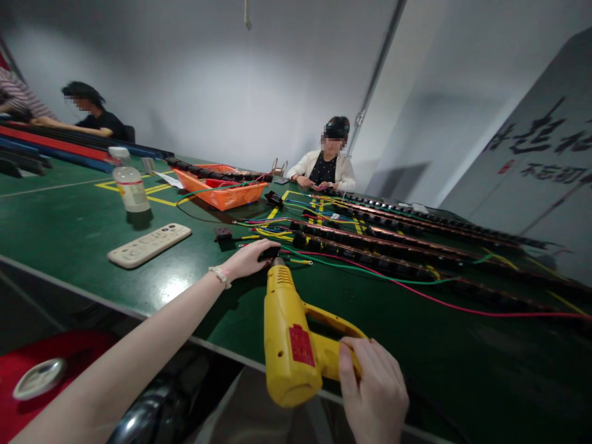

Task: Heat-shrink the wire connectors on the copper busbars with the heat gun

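A yellow heat gun point(289, 345) with a red label is gripped at its handle by my right hand point(375, 388), low in the view. Its metal nozzle points away from me, at a small black part point(271, 251). My left hand point(250, 259), with a beaded bracelet at the wrist, has its fingers closed on that black part just beyond the nozzle. Around the part lie green and red wires and a short yellow wire point(300, 262) with a ring end. Another black connector point(222, 234) rests a little to the left on the green table point(185, 290).
Long black strips with copper wires point(370, 253) stretch to the right. An orange basket point(231, 196) stands farther back, with a bottle point(132, 185) and a beige remote-like object point(150, 245) to the left. A person point(324, 166) sits across the table; others sit far left.
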`<state>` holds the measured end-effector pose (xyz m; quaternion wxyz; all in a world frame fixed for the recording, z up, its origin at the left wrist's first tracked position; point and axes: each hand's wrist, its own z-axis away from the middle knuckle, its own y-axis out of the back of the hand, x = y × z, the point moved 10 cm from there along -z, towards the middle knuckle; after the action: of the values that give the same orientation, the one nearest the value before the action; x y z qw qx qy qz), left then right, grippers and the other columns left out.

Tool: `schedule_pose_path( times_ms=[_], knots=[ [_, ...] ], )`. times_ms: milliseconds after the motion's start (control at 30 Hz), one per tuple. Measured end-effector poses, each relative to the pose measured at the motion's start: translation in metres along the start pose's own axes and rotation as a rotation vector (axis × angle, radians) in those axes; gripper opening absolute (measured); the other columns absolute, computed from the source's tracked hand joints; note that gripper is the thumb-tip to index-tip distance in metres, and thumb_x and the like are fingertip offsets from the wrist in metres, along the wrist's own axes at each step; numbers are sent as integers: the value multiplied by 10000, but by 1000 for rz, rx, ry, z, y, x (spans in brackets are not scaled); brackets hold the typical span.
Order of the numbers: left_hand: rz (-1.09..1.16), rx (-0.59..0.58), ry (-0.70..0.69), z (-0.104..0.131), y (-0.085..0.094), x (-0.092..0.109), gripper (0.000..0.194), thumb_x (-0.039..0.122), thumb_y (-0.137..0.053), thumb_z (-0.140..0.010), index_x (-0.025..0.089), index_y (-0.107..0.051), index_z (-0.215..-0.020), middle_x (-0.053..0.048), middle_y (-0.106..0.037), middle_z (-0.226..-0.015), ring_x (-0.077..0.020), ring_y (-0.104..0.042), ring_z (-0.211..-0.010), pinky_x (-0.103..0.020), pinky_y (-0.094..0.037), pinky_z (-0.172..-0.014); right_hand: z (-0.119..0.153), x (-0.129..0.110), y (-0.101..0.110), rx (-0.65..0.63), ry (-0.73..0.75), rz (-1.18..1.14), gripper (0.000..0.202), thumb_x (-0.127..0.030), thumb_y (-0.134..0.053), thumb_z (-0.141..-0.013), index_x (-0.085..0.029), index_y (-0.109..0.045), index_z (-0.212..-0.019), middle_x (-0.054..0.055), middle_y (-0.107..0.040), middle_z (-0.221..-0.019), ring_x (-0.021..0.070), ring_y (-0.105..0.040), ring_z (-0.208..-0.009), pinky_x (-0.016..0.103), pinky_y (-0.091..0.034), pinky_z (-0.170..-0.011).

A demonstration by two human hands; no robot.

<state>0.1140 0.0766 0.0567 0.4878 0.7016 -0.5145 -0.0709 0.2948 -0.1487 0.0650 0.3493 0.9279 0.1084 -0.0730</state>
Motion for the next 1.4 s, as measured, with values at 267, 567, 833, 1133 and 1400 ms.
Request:
schedule_pose_path(
  times_ms=[267, 567, 833, 1133, 1400],
  knots=[
    [2, 6, 2, 0, 1, 2, 442, 176, -525, -768, 208, -505, -1209, -58, -589, -1155, -202, -558, -1069, -338, -441, -956, 2, 26, 10, -21, 47, 82, 339, -411, -350, -926, -206, -583, -788, 10, -633, -769, 147, -574, -771, 300, -372, -879],
    [-42, -6, 44, 1, -2, -1, 516, 323, -569, -788, 216, -440, -1276, -72, -552, -1212, -220, -546, -1095, -349, -447, -948, 2, 48, 35, 49, 75, 275, 435, -411, -280, -942, -185, -602, -757, 34, -649, -739, 179, -582, -738, 302, -392, -733],
    [-29, -30, 44, 0, -5, -5, 423, 391, -525, -837, 206, -494, -1215, -77, -570, -1165, -220, -549, -1076, -352, -446, -938, 2, 49, 35, 52, 61, 329, 429, -374, -265, -943, -182, -601, -757, 28, -640, -717, 178, -573, -709, 302, -384, -695],
    [-89, -13, 54, -2, -5, -5, 364, 387, -552, -825, 210, -526, -1142, -50, -601, -1105, -212, -582, -1005, -332, -468, -870, 13, 37, 29, 50, 96, 428, 307, -342, -330, -917, -200, -562, -776, 18, -613, -699, 182, -552, -688, 307, -372, -676],
    [-135, -12, 63, -2, -4, -4, 367, 392, -540, -830, 232, -517, -1159, -40, -599, -1113, -211, -587, -1001, -326, -473, -862, 9, 6, 19, 41, 84, 335, 271, -333, -362, -911, -193, -550, -774, 32, -591, -693, 184, -522, -686, 315, -370, -689]
  ],
)
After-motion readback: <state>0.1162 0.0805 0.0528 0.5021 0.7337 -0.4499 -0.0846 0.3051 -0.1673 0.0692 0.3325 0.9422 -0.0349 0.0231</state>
